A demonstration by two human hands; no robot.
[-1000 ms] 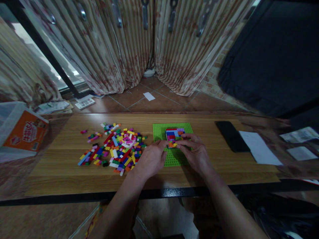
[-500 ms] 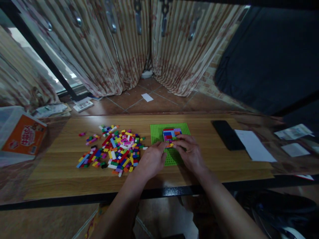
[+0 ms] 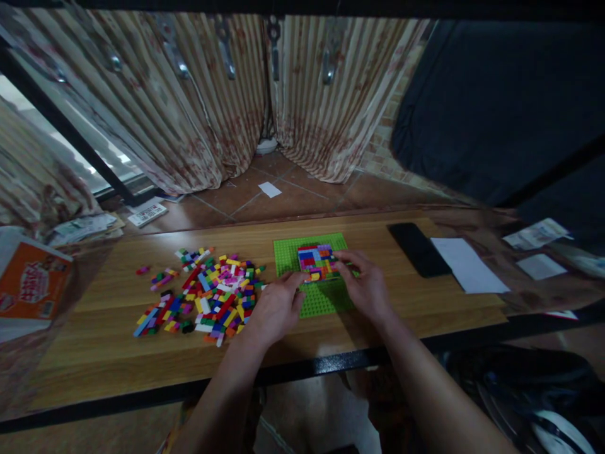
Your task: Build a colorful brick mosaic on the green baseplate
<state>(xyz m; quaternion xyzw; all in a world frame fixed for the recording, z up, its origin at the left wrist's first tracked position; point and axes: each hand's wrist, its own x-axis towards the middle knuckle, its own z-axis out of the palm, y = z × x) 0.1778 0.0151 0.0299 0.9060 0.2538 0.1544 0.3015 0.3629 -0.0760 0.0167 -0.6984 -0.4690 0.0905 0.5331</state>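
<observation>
A flat build of many-coloured toy bricks [image 3: 316,257] sits on a green studded baseplate [image 3: 326,302]. My left hand [image 3: 280,306] is at the build's front left corner, its thumb and forefinger closed against the edge beside a yellow brick [image 3: 315,277]. From the right side my right hand [image 3: 366,287] grips the build's right edge with thumb and fingers, and its fingertips are partly hidden. To the left of the baseplate lies a loose pile of mixed bricks [image 3: 222,293].
The wooden tabletop [image 3: 155,372] has a dark front edge. A black phone-like slab [image 3: 418,249] and white paper [image 3: 467,265] lie at the right. Beyond the left end stands a clear box with an orange label [image 3: 35,284]. Curtains [image 3: 227,113] hang behind.
My fingertips, close together at the build's front edge before, have moved apart to its two sides. More of the front bricks shows now. The view has shifted slightly right.
</observation>
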